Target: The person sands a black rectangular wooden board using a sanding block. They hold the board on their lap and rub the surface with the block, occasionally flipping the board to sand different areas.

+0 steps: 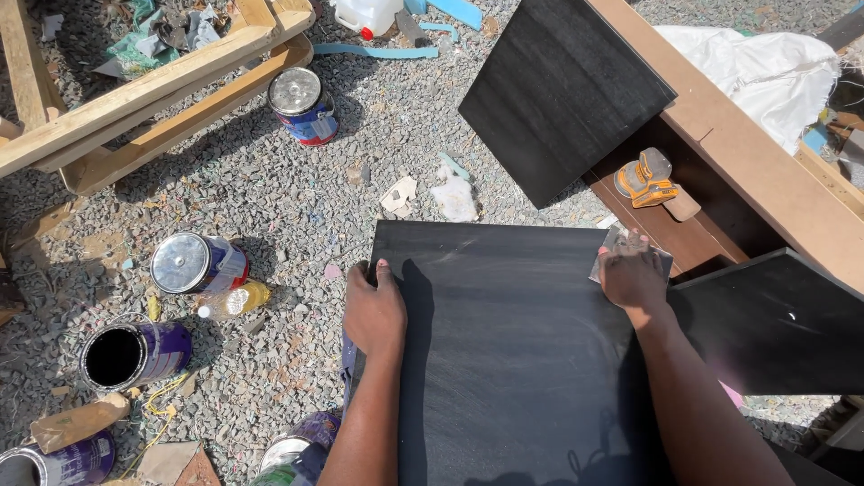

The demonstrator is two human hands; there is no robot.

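On the gravel, the black panel lies flat under both hands: left hand gripping its left edge, right hand pressing a sandpaper sheet at the far right corner; best kept flat with even pressure, steadying the edge.

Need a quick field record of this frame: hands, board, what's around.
left hand: flat on left edge of black board, gripping the edge
right hand: pressing a sheet of sandpaper on the board's far right corner
board surface: matte black, faint pale scuff marks
ground: gravel, sunlit
left side: paint cans, one open; small yellow bottle
right side: orange power sander on a brown panel
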